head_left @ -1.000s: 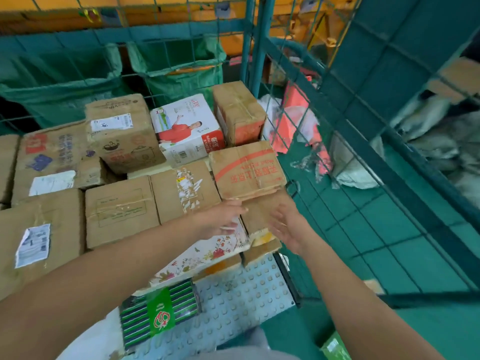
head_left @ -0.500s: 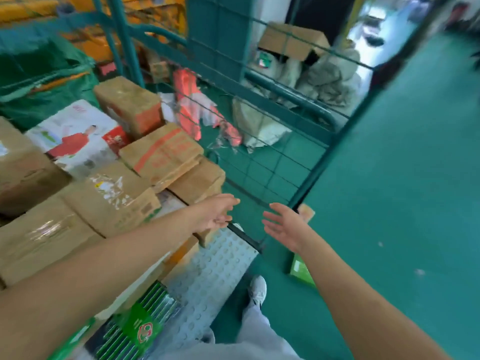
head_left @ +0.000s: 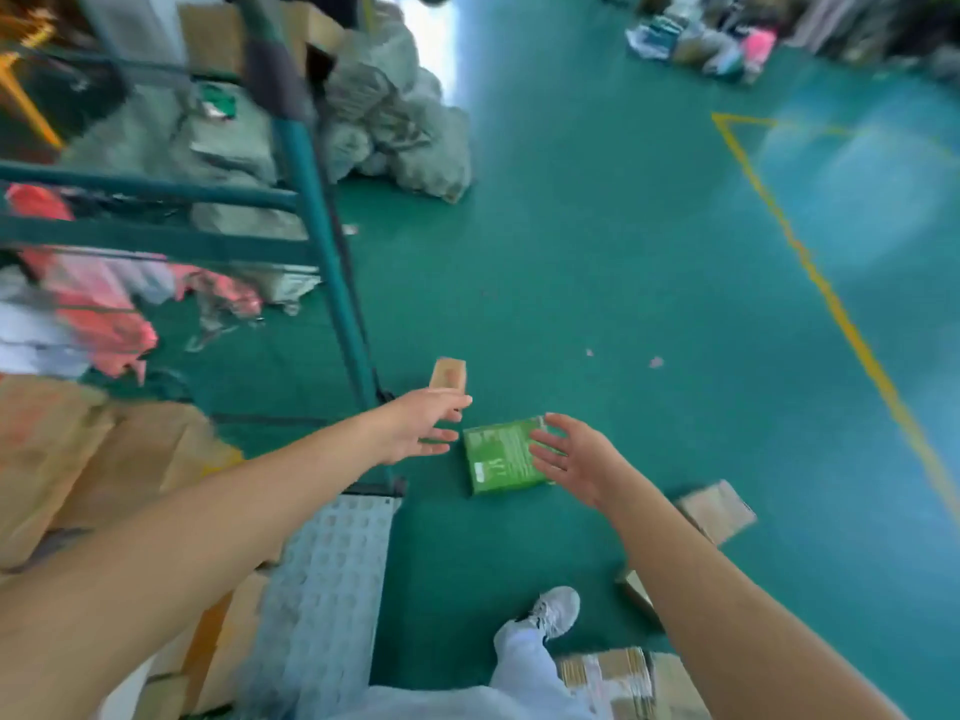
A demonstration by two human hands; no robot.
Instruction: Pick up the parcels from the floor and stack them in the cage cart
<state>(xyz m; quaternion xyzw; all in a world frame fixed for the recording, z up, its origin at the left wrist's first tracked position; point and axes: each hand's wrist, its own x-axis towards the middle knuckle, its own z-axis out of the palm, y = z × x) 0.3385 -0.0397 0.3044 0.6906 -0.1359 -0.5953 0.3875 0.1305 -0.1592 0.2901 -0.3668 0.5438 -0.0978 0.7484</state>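
One green parcel (head_left: 501, 456) was seen flat on the teal floor (head_left: 649, 262) at frame centre, with one small brown box (head_left: 448, 375) just above it and three brown parcels toward the lower right. Two hands, left hand (head_left: 421, 426) and right hand (head_left: 571, 456), were held above it, fingers spread, gripping nothing. Since the earlier frame, the view had been swung from the cage cart (head_left: 317, 236) toward the floor.
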